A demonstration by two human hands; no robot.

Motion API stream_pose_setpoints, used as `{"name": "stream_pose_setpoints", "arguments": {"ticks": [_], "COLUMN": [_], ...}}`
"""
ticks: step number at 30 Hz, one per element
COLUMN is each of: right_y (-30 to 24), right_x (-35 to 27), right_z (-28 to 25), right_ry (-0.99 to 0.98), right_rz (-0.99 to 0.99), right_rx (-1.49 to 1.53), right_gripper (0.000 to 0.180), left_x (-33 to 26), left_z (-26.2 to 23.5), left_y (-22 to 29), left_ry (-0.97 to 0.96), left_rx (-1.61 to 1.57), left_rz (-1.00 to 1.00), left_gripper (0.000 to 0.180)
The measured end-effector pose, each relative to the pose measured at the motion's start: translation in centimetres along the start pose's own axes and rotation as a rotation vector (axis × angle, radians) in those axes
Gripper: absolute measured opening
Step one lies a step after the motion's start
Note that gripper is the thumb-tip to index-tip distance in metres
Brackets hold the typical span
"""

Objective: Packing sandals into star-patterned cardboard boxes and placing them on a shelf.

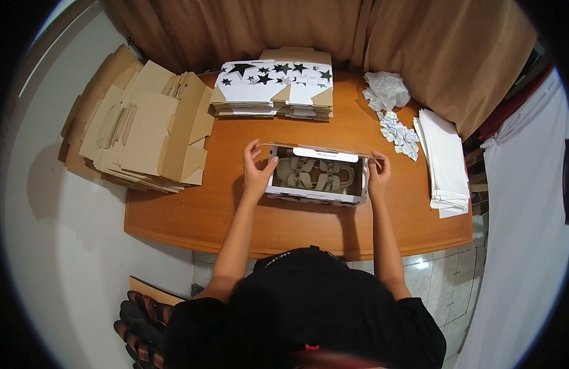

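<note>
A small white cardboard box stands open on the wooden table, its lid flap raised at the back. Inside lies a pair of pale beige sandals with decorated straps. My left hand is at the box's left end, thumb on its side wall and fingers spread above the corner. My right hand holds the right end, fingers on the flap's corner.
A stack of flattened white boxes with black stars lies at the table's far edge. Plain brown flattened cartons overhang the left side. Small sachets, a crumpled plastic bag and stacked white paper sheets lie to the right. Footwear sits on the floor.
</note>
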State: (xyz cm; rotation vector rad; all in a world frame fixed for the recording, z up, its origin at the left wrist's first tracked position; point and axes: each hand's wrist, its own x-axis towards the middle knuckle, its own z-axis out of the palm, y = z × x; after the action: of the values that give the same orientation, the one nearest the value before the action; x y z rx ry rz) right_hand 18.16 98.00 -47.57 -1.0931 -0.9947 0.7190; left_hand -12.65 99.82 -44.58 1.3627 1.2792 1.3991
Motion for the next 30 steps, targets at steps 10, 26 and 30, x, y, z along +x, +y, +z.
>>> {"name": "stream_pose_setpoints", "arguments": {"ticks": [10,26,30], "right_y": [-2.2,8.6,10.2], "right_x": [3.9,6.4,7.6], "right_z": [2.9,-6.8,-9.1], "right_ry": [0.138,0.242,0.195], "right_rz": [0.229,0.121,0.274], "right_rx": [0.105,-0.576,-0.892], "right_gripper": [0.044,0.039,0.039], "left_x": [0.2,2.9,1.2], "left_z": [3.4,10.0,13.6], "left_y": [-0.6,-0.5,-0.5], "left_ry": [-0.233,-0.226,-0.5], "left_rx": [-0.225,0.501,0.693], "left_rz": [-0.558,0.243,0.298], "left_gripper": [0.057,0.04,0.051]}}
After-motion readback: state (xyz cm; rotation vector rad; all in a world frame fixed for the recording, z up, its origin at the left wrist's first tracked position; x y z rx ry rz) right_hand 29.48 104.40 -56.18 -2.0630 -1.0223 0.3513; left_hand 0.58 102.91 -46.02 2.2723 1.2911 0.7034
